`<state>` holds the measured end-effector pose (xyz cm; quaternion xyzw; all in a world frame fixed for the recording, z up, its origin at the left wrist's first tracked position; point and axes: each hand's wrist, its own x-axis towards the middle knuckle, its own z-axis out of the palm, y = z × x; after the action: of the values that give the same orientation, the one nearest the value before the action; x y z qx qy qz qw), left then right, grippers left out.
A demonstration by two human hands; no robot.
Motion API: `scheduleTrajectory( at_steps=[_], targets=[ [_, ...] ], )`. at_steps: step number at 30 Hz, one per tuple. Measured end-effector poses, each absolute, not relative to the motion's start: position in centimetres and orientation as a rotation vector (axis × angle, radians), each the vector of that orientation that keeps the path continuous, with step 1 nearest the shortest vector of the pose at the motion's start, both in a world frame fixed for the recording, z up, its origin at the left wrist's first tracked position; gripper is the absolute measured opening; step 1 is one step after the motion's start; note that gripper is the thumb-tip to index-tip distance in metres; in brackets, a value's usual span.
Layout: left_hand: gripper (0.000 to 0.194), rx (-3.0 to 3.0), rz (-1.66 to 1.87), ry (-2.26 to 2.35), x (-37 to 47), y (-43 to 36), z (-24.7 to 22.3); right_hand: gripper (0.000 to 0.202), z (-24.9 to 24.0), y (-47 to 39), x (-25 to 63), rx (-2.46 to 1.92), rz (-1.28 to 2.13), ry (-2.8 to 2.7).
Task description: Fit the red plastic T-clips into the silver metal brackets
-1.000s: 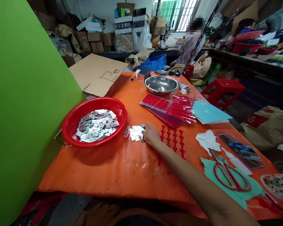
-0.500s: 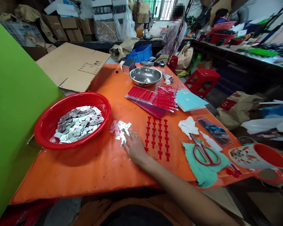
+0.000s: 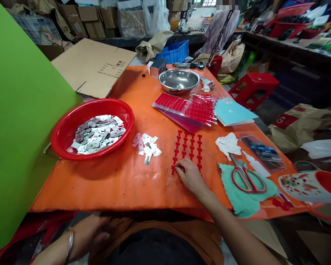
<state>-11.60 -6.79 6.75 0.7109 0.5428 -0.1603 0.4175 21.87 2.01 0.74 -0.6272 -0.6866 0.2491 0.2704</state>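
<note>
My right hand (image 3: 191, 176) is over the table, thumb and fingertips pinched at the edge of a red T-shaped piece (image 3: 173, 170) at the near left of several rows of such pieces (image 3: 199, 151). The hand covers some of the nearer ones. To its left lies a small loose pile of flat metal plates (image 3: 148, 147), some whitish, some pinkish. More such plates (image 3: 100, 134) fill a red basin (image 3: 92, 156) farther left. My left hand (image 3: 95, 232), with a bracelet on the wrist, hangs below the table's front edge; its fingers are smeared by motion.
Beyond the rows lie plastic sheets of red pieces (image 3: 182, 108), a light-blue notebook (image 3: 234, 112) and a steel bowl (image 3: 179, 79). Scissors (image 3: 248, 180) rest on a green cloth (image 3: 231, 198) at right, near a mug (image 3: 306, 186). A green panel (image 3: 24, 110) borders the left side.
My right hand has moved right from the metal plate pile to the red T-shaped pieces. My left hand has come into view at the lower left. The whole view has shifted slightly.
</note>
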Motion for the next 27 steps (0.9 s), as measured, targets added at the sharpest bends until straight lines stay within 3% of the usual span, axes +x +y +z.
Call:
scheduleTrajectory(
  at_steps=[4,14,27],
  targets=[
    [0.016,1.881,-0.121,1.283,-7.7,-2.8,7.4,0.013,1.0,2.3,20.6,-1.757,0.600,-1.895],
    [0.017,2.230,0.292,1.806,-0.6,4.4,2.6,0.019,1.1,7.5,15.1,-1.746,0.532,-2.050],
    [0.021,1.963,0.169,1.934,-0.8,6.7,2.4,0.023,2.0,9.8,12.2,-2.114,0.539,-2.018]
  ],
)
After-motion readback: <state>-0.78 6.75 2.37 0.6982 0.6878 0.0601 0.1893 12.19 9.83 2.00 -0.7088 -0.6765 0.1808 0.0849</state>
